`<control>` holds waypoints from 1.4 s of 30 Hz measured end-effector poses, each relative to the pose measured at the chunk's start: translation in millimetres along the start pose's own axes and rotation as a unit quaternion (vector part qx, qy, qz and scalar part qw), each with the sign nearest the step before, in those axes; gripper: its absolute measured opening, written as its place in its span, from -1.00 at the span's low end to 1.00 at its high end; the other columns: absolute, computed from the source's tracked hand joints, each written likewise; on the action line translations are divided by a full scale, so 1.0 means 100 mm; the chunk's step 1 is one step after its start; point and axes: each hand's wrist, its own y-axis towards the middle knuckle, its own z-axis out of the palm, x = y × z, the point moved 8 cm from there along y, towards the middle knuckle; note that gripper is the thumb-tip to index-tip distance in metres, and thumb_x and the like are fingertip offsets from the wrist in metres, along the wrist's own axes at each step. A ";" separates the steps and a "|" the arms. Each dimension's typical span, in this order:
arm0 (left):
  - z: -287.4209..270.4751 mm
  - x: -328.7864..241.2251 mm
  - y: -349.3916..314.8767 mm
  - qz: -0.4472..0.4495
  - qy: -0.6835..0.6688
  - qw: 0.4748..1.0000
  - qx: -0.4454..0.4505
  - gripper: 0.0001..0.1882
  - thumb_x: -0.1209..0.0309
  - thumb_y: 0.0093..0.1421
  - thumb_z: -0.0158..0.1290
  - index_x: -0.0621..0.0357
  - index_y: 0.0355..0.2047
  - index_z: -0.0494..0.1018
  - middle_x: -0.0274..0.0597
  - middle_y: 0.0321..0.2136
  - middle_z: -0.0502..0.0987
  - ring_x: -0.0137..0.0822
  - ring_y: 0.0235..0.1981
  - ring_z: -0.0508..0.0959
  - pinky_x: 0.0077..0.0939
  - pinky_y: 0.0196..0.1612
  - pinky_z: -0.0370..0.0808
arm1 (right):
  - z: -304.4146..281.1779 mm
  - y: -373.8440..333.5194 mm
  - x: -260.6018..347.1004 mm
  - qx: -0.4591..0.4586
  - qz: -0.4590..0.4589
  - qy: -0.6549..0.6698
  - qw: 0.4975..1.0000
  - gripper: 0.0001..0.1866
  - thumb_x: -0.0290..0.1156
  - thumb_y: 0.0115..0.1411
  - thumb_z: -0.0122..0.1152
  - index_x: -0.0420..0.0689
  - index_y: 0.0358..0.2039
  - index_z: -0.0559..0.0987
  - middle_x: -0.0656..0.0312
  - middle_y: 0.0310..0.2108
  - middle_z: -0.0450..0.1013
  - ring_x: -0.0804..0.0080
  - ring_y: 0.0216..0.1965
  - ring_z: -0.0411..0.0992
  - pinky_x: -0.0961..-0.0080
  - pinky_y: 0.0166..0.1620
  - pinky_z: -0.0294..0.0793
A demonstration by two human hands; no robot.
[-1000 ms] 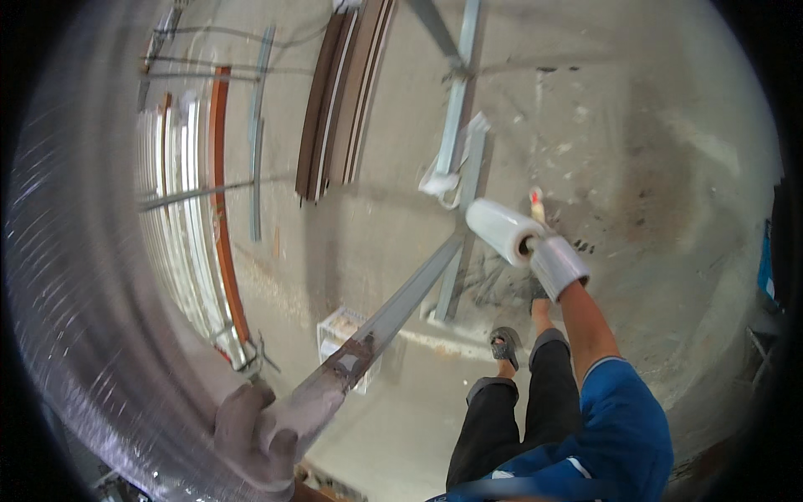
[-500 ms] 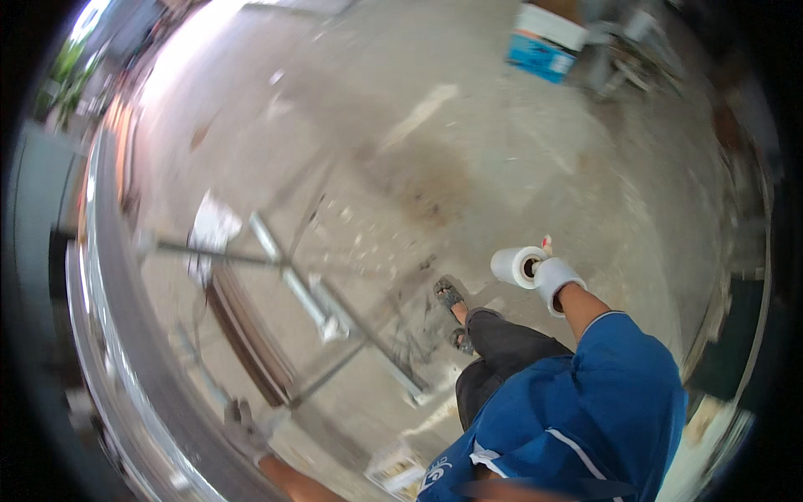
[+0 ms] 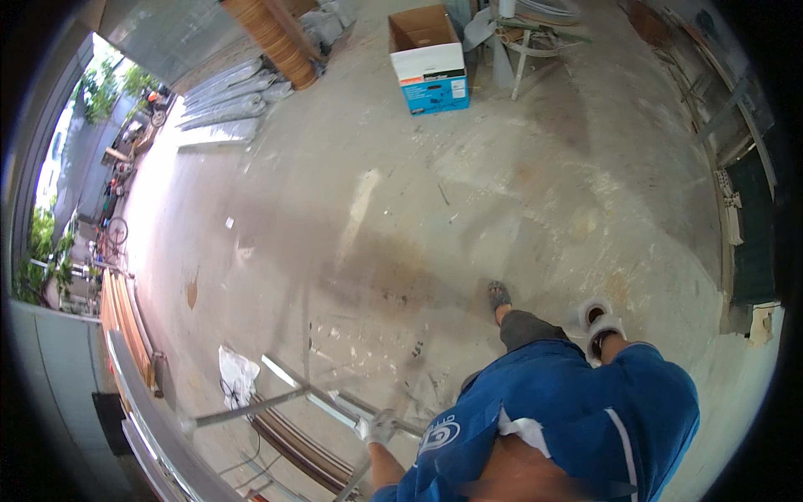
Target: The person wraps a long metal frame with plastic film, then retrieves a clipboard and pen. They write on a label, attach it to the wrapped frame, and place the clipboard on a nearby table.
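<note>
Left hand (image 3: 376, 427): gloved, it is hovering in front of or resting on the metal frame (image 3: 330, 407); I cannot tell whether it is touching, or whether its fingers are gripping.
Right hand: the two film rolls are hiding it, so I cannot tell its grip; the right forearm (image 3: 616, 345) is reaching into the near roll (image 3: 609, 323).
Rolls: the near one is encircling the end of the forearm; the far roll (image 3: 585, 309) is sitting just beyond it, close to the blue shirt (image 3: 544, 402), its dark core showing.
Wrapped stack (image 3: 146, 410): long and shiny, it is running along the lower left.
Floor (image 3: 502, 167): brown strips (image 3: 301, 456) are lying below the frame, with a white bag (image 3: 238, 372) near their far end.
Shoe (image 3: 499, 293): one is showing ahead of the shirt.
Carton (image 3: 431, 79): open-topped, white and blue, it is standing at the top, beside a cluttered stool (image 3: 520, 63).
</note>
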 end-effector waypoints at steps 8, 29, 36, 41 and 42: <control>1.68 -1.45 1.18 0.004 0.082 0.996 -0.045 -0.58 0.24 0.33 0.04 0.19 0.11 0.42 -0.02 -0.14 0.59 -0.10 -0.09 0.59 -0.26 -0.01 0.54 | -1.00 0.68 0.53 -0.009 -0.018 -0.052 0.998 -0.54 -0.20 0.28 0.01 -0.14 0.10 0.54 0.01 0.11 0.47 0.07 0.14 0.44 0.23 0.11 0.48; 3.38 -7.97 5.26 0.176 0.298 0.938 -0.013 -0.73 0.22 0.28 0.12 0.19 -0.20 0.54 -0.36 -0.51 0.50 -0.48 -0.51 0.45 -0.59 -0.44 0.36 | -5.30 1.15 4.38 -0.260 0.029 0.219 0.940 -0.60 -0.19 0.29 -0.05 -0.19 -0.16 0.65 -0.18 -0.22 0.55 -0.10 -0.11 0.54 0.11 -0.09 0.54; 5.25 -8.76 6.17 0.215 0.245 0.943 0.069 -0.65 0.32 0.31 0.09 0.21 0.05 0.49 -0.22 -0.25 0.59 -0.40 -0.29 0.58 -0.54 -0.30 0.51 | -6.83 2.30 5.03 -0.233 -0.025 0.161 0.959 -0.65 -0.26 0.24 -0.07 -0.06 -0.10 0.61 -0.11 -0.15 0.55 -0.10 -0.11 0.53 0.07 -0.06 0.52; 5.52 -8.12 6.48 -0.021 0.342 0.940 -0.005 -0.63 0.22 0.26 0.15 0.13 0.00 0.52 -0.20 -0.28 0.61 -0.34 -0.38 0.61 -0.48 -0.36 0.48 | -7.63 3.47 5.28 -0.223 -0.024 0.239 0.945 -0.60 -0.21 0.31 -0.17 -0.05 -0.05 0.59 -0.08 -0.12 0.55 -0.11 -0.07 0.51 0.09 -0.03 0.51; 5.55 -8.01 6.48 -0.069 0.371 0.925 -0.029 -0.62 0.19 0.25 0.15 0.12 -0.01 0.51 -0.20 -0.29 0.61 -0.32 -0.40 0.62 -0.46 -0.37 0.47 | -7.79 3.66 5.29 -0.225 -0.030 0.248 0.942 -0.60 -0.20 0.32 -0.18 -0.06 -0.04 0.59 -0.09 -0.10 0.54 -0.11 -0.06 0.51 0.10 -0.02 0.51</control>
